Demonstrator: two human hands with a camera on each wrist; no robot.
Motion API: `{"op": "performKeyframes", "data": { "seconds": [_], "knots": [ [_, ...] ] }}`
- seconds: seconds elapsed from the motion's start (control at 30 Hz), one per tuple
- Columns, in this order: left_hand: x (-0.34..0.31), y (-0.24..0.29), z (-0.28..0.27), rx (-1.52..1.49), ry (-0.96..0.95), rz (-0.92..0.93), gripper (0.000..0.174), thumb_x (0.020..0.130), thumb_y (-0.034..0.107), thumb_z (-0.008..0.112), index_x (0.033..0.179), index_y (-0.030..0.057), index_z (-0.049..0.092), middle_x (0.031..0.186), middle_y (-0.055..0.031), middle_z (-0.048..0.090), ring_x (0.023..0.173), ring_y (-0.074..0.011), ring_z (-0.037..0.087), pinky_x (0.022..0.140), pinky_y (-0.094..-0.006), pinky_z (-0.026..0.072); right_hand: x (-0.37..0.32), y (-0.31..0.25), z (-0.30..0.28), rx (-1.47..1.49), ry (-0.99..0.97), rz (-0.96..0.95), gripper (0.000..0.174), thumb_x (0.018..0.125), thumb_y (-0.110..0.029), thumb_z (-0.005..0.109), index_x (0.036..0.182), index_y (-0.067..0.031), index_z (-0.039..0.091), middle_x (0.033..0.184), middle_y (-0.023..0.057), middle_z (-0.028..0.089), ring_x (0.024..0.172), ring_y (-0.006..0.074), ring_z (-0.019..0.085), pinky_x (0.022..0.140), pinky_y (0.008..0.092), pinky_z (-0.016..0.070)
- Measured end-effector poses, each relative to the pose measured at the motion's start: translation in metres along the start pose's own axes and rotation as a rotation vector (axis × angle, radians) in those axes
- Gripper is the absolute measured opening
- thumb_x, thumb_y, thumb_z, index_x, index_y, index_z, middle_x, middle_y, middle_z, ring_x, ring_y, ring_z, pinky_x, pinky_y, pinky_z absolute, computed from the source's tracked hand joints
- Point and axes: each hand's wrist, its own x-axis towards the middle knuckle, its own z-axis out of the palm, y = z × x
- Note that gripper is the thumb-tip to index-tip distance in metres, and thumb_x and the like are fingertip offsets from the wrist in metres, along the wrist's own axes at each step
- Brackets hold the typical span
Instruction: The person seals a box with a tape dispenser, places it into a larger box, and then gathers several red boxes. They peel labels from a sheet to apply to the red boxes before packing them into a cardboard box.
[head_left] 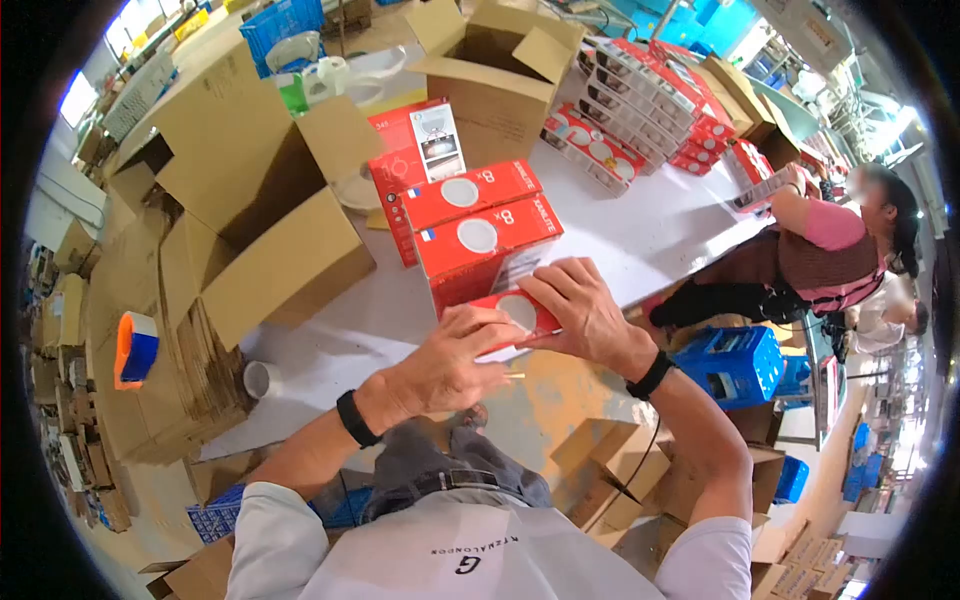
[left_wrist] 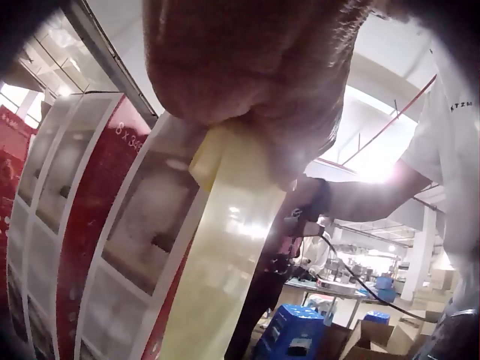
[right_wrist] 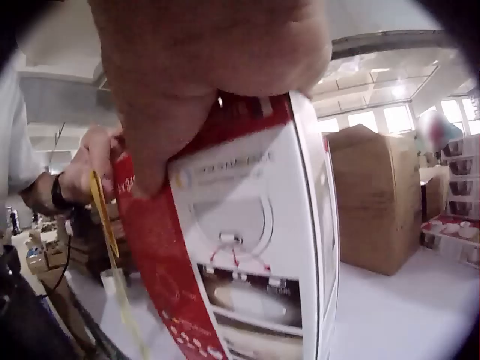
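Note:
My right hand (head_left: 590, 315) grips the near red-and-white carton (head_left: 518, 312) by its upper end, thumb on the red side in the right wrist view. Across from it, my left hand (head_left: 455, 360) has its fingers curled at the other end of that carton. A strip of yellowish translucent tape (left_wrist: 225, 247) hangs from the left hand, pinched at its folded top. Seen from the right wrist, the tape (right_wrist: 105, 217) shows edge-on beside the carton. Right behind stand two similar red cartons (head_left: 480, 235), and another red carton (head_left: 415, 165) shows its printed panel beyond them.
An open cardboard box (head_left: 260, 220) stands at left, another open box (head_left: 490, 90) at the back. Stacked red cartons (head_left: 640, 110) fill the far right of the white table. A tape roll (head_left: 135, 350) and a white cup (head_left: 262, 380) lie left. Another person (head_left: 820, 240) works at right.

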Motion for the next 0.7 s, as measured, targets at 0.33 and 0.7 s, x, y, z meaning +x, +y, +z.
{"op": "performKeyframes", "data": {
  "seconds": [0.33, 0.7],
  "knots": [
    [0.008, 0.025, -0.012, 0.128, -0.215, -0.155, 0.013, 0.077, 0.017, 0.079, 0.083, 0.0057, 0.076, 0.149, -0.0195, 0.047, 0.133, -0.0422, 0.044, 0.108, -0.0543, 0.0406, -0.019, -0.005, -0.002, 0.057, -0.009, -0.009, 0.075, 0.066, -0.049, 0.086, 0.124, -0.0088, 0.061, 0.113, 0.0069, 0.062, 0.104, 0.0271, 0.058, 0.085, 0.0410, 0.0447],
    [-0.010, 0.027, -0.015, -0.121, 0.187, -0.449, 0.012, 0.076, 0.010, 0.085, 0.082, 0.0053, 0.075, 0.141, -0.0162, 0.059, 0.124, -0.0331, 0.058, 0.103, -0.0436, 0.0473, -0.248, -0.038, 0.157, 1.381, 0.685, 1.478, 0.070, 0.100, -0.051, 0.059, 0.151, -0.0078, 0.042, 0.140, 0.0121, 0.056, 0.128, 0.0271, 0.053, 0.106, 0.0384, 0.0439]
  ]
}}
